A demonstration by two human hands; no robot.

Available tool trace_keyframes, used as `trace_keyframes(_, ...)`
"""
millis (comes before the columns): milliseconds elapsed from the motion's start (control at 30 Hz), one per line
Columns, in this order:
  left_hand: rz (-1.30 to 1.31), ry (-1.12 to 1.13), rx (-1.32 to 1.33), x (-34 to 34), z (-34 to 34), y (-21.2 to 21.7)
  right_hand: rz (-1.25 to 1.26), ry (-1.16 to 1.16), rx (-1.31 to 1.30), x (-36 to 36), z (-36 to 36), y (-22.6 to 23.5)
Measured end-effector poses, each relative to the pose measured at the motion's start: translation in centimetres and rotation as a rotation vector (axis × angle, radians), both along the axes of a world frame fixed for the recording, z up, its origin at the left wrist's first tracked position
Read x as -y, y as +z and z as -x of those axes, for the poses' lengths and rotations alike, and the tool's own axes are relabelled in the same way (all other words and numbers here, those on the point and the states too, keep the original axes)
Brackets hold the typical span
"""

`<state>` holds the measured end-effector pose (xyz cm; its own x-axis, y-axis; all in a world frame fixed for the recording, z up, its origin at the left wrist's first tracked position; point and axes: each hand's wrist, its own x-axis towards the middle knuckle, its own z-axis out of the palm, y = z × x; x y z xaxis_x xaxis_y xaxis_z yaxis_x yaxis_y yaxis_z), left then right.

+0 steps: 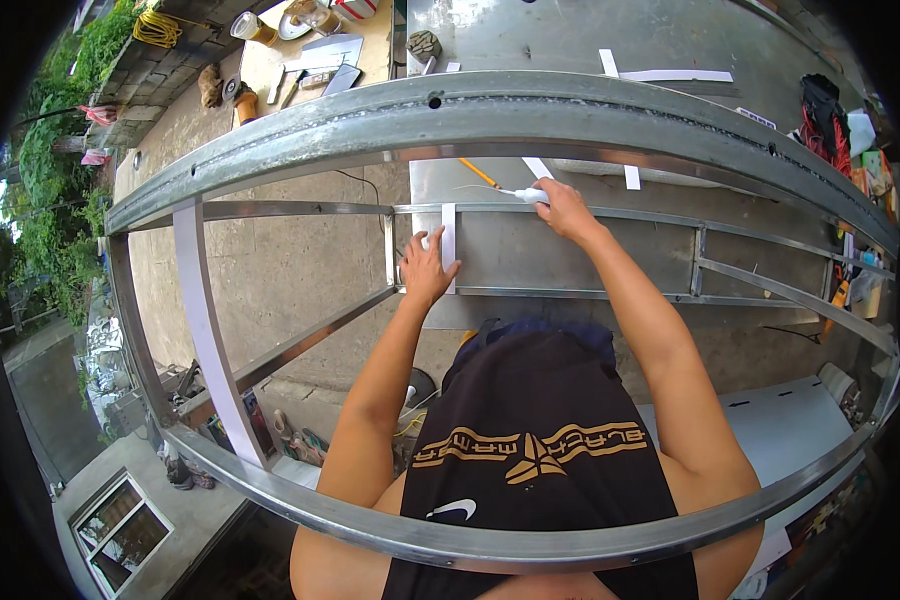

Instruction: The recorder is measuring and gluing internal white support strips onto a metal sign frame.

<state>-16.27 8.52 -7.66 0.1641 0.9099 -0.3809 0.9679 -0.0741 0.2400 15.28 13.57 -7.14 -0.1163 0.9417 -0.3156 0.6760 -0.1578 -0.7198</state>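
My right hand (570, 210) grips a small white squeeze bottle (525, 195) with a thin nozzle that points left, over the far rail of the metal tube frame (630, 213). My left hand (427, 268) has its fingers spread beside a narrow white strip (449, 225), which lies across the frame's two rails near their left end. The fingertips seem to touch the strip or the pale surface beside it. Just beyond the bottle, an orange stick (480, 173), like a pencil, rests on the grey sheet-metal table (540, 45).
A thick metal rail (370, 125) arches across the far side, and another (390, 520) passes close to my body. A long white strip (210, 330) joins them at left. Tools and cups lie on a wooden board (270, 60). Red cords (835, 140) hang at far right.
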Motion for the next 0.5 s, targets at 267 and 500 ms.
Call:
trace_keyframes(267,-0.062,-0.058,-0.082,-3.9,-2.4,-1.0,-0.018,0.085,0.075,-1.7,0.2,-1.0)
trace_keyframes(500,-0.09,-0.092,-0.108,-4.0,-2.2,-1.2,0.147,0.167,0.255,-2.3,0.4,0.2)
